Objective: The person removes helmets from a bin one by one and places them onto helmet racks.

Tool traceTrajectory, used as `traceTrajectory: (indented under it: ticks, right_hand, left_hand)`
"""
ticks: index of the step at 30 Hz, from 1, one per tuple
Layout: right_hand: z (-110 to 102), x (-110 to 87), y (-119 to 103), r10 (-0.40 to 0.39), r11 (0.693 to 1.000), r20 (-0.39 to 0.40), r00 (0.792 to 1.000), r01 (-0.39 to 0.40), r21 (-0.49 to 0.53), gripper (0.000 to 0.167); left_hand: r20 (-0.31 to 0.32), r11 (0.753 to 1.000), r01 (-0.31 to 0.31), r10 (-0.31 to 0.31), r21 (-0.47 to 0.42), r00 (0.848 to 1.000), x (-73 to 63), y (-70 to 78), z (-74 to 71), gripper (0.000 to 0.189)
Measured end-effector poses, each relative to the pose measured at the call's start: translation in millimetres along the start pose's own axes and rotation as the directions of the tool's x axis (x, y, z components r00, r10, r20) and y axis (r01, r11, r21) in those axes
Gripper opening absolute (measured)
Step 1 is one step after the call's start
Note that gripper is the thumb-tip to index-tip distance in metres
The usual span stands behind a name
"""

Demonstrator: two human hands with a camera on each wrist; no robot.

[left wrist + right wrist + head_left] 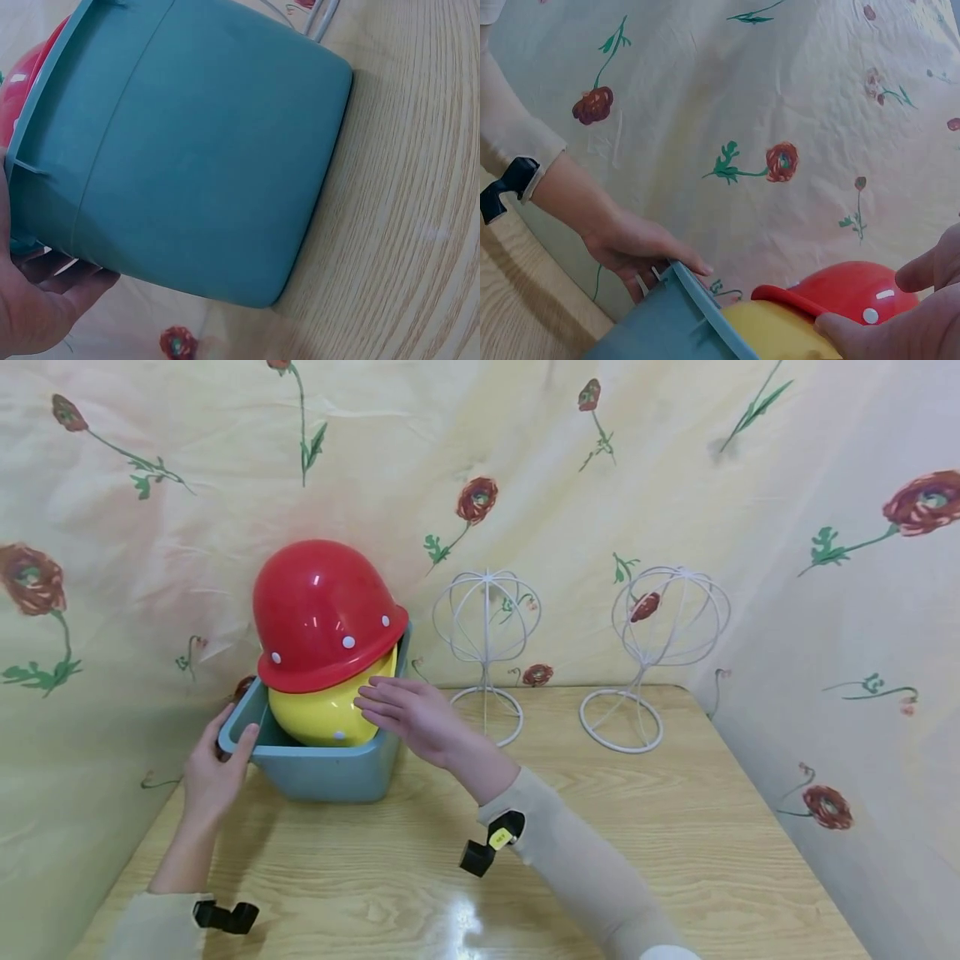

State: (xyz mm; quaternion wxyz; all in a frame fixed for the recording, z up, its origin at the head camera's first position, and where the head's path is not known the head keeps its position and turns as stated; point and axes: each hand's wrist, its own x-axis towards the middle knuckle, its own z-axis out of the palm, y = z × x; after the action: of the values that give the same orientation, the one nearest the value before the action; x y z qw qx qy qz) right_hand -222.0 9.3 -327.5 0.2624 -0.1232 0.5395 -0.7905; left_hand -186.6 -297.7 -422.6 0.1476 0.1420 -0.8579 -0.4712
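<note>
A blue-green plastic bin [322, 777] stands at the table's back left. In it sits a yellow hard hat [322, 714], with a red hard hat [322, 610] stacked on top, tilted and rising above the rim. My left hand [213, 768] grips the bin's left front corner, thumb over the rim and fingers curled beneath it, as the left wrist view also shows. Fairly straight fingers mark my right hand [420, 718], which overlaps the bin's right rim beside the yellow hat. The right wrist view has its thumb and fingers [885, 330] in front of the red hat.
Two white wire stands with round cage tops, the nearer one [486, 652] and the farther-right one [648, 656], stand along the table's back edge. Flower-patterned cloth [375, 443] hangs behind and at both sides of the wooden table [675, 843].
</note>
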Motion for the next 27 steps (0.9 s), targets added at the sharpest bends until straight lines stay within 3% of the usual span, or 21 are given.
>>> traceTrajectory:
  ticks: [7,13,18,27]
  right_hand:
    - [14.1,8.3,-0.5,0.009,1.000,-0.060,0.998,-0.008,0.017,0.056]
    - [23.2,15.1,-2.4,0.005,1.000,-0.098,0.995,-0.005,0.006,0.058]
    - [29.7,21.0,-4.9,0.000,1.000,-0.154,0.988,0.004,0.026,0.061]
    - [52.7,32.4,-12.6,-0.011,0.996,-0.267,0.964,0.033,0.079,0.043]
  left_hand:
    - [0.023,1.000,0.012,-0.012,-0.019,1.000,-0.8,-1.9,1.0,0.071]
    - [0.005,0.999,0.004,-0.004,-0.051,1.000,-0.1,-4.4,0.2,0.070]
    - [0.021,0.999,0.015,-0.014,-0.031,1.000,-0.5,-5.1,0.5,0.071]
    - [0.016,0.999,0.007,-0.006,-0.052,1.000,0.5,-2.7,2.3,0.070]
